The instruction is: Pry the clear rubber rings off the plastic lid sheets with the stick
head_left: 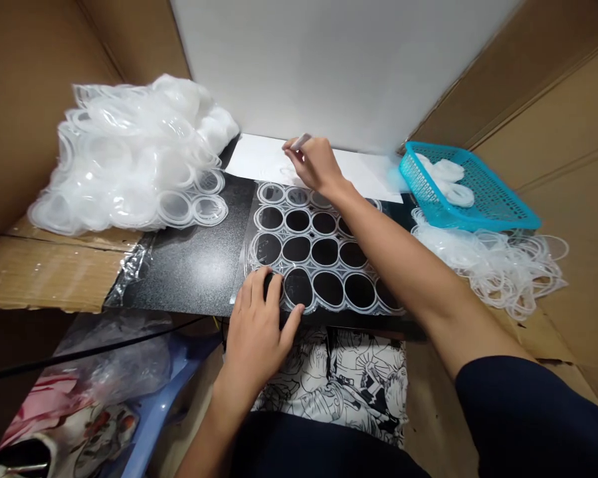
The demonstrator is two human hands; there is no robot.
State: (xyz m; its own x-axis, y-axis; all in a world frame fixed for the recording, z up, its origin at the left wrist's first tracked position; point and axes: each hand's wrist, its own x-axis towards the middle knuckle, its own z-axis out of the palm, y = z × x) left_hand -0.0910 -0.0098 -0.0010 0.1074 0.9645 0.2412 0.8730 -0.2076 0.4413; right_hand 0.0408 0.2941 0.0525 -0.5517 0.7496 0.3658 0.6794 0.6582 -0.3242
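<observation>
My left hand (258,323) lies on the near left corner of a clear plastic sheet (313,263), its fingers spread flat. Rows of round white-edged rings cover the sheet, and the black tabletop shows through them. Beyond the sheet, my right hand (315,162) pinches a white pen-like tool (301,141) above a strip of white paper (252,156). The tool's tip is hidden, so I cannot tell whether it touches the paper. My right forearm crosses over the sheet's right side and covers some rings.
A tall heap of ringed plastic sheets (129,153) stands at the left of the black table (194,259). On the right sit a blue basket (498,192) with white bundles and a pile of loose clear rings (498,265). Cardboard walls (553,133) flank the table.
</observation>
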